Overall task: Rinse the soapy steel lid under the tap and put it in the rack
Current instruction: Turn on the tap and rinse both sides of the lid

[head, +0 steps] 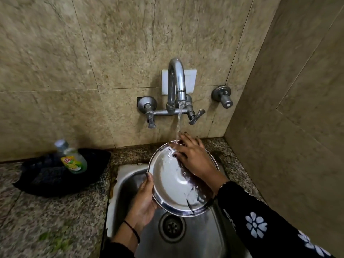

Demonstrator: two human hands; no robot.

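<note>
Two hands work over the steel sink (128, 183), whose round drain (172, 227) lies nearest, just below the lid. At the lower left, the left hand (143, 202), with a thin dark band at its wrist, grips the lower left rim of the steel lid (167, 181), thumb lying up along the edge, so this hand is closed on the lid and bears it above the basin. Tilted, the lid shows its shiny hollow side to the camera. From the lower right a dark sleeve (260, 222) with white flowers reaches in, and the right hand (193, 157) lies flat on the lid's upper right part, fingers spread wide and fingertips at the far rim, gripping nothing. Water (179, 125) falls in a thin stream from the tap (176, 81) and strikes the lid just beside those fingertips, running down the metal. Left of the sink, on the speckled stone surface (37, 220), a bottle of dish liquid (73, 157) rests on a dark cloth (46, 179). Beyond, the tap stands on a tiled wall (111, 43), with another valve (222, 96) to its right.
</note>
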